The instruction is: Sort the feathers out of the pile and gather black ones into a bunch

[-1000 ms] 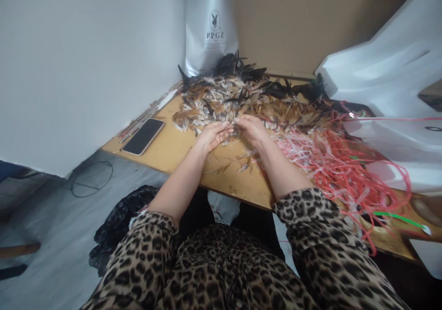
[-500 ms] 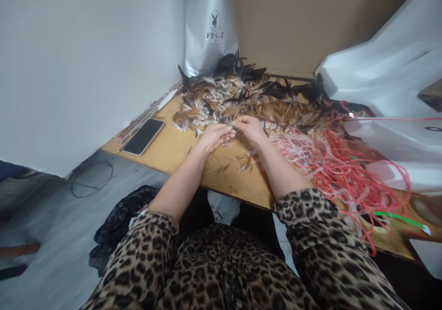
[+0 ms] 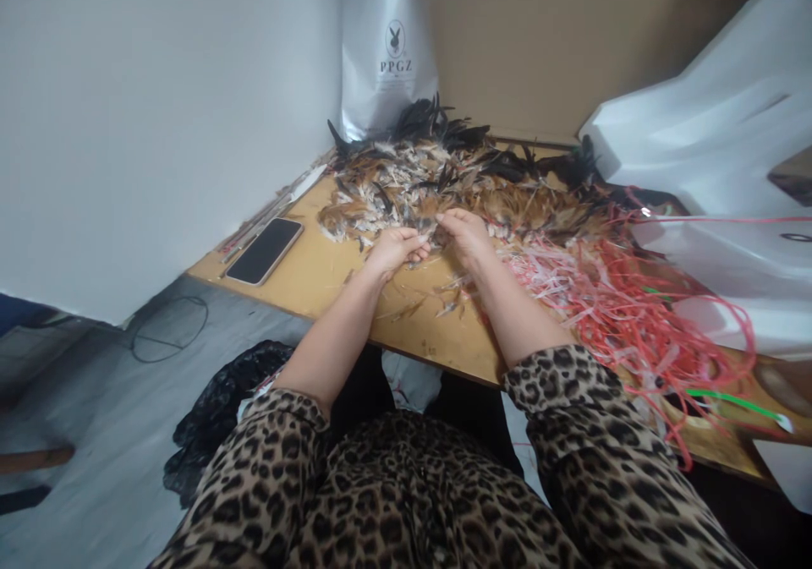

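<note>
My left hand [image 3: 399, 252] is closed in a pinch above the near part of the table, with a small brownish feather [image 3: 429, 224] at its fingertips. Beside it, my right hand [image 3: 466, 235] pinches at the same feather from the right, thumb and forefinger together. The feather blends with the pile behind, so its outline is hard to make out. A heap of brown, white and black feathers [image 3: 393, 167] spreads just beyond both hands. Loose feather bits [image 3: 412, 305] lie on the wooden table [image 3: 330, 273] under my wrists.
A phone [image 3: 265, 250] lies at the table's left edge. To the right is a tangle of red and pink plastic strings [image 3: 625, 307] with a green strip [image 3: 736, 402]. White bags [image 3: 386, 11] stand at the back and far right. A black plastic bag [image 3: 219, 413] is on the floor.
My hands have drawn slightly apart at the fingertips, the right one shifting a little right and up. The left fingers have curled in more. The surroundings look the same.
</note>
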Available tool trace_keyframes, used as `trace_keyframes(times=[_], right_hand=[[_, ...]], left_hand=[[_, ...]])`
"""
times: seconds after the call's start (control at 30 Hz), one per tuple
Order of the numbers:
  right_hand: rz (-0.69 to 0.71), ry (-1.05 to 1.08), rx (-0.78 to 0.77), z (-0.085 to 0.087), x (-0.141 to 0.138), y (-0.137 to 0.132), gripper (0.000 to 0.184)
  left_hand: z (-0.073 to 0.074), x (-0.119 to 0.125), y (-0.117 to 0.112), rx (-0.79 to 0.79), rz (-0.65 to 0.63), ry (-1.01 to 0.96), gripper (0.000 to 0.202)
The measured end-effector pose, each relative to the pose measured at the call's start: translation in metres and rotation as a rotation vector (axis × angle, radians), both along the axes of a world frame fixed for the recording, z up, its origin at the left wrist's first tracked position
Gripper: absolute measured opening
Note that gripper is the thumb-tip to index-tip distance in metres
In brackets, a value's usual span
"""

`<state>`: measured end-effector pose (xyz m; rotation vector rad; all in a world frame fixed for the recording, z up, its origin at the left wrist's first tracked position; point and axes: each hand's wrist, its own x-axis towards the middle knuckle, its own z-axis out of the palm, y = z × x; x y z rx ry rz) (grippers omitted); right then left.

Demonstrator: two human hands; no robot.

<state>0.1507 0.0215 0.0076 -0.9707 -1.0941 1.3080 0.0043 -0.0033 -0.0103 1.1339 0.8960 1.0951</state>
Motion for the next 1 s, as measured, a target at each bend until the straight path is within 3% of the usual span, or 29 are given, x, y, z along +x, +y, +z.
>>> trace_keyframes(times=[0.1, 0.23, 0.37, 0.53, 0.73, 0.87, 1.0], right_hand=[[-0.104, 0.043, -0.052, 0.001, 0.008, 0.007, 0.026], [-0.206, 0.051, -0.09, 0.0, 0.016, 0.013, 0.027], [-0.234, -0.191, 0.01, -0.008, 0.016, 0.015, 0.022], [-0.162, -0.731, 0.29, -0.012, 0.013, 0.008, 0.016], [-0.136, -1.277, 0.271, -0.004, 0.004, -0.006, 0.017], [-0.144, -1.431, 0.243, -0.003, -0.003, -0.009, 0.019], [-0.183, -1.337, 0.218, -0.006, 0.001, -0.003, 0.017]], left_hand=[[0.002, -0.001, 0.0, -0.01, 0.028, -0.01, 0.015], [0.01, -0.006, 0.002, -0.077, 0.19, -0.231, 0.01], [0.017, -0.009, 0.004, -0.132, 0.305, -0.377, 0.007], [0.015, -0.008, 0.005, -0.146, 0.287, -0.375, 0.005], [0.009, -0.007, 0.006, -0.13, 0.239, -0.368, 0.005], [0.006, -0.006, 0.006, -0.126, 0.208, -0.351, 0.005], [0.007, -0.007, 0.006, -0.143, 0.215, -0.357, 0.005]])
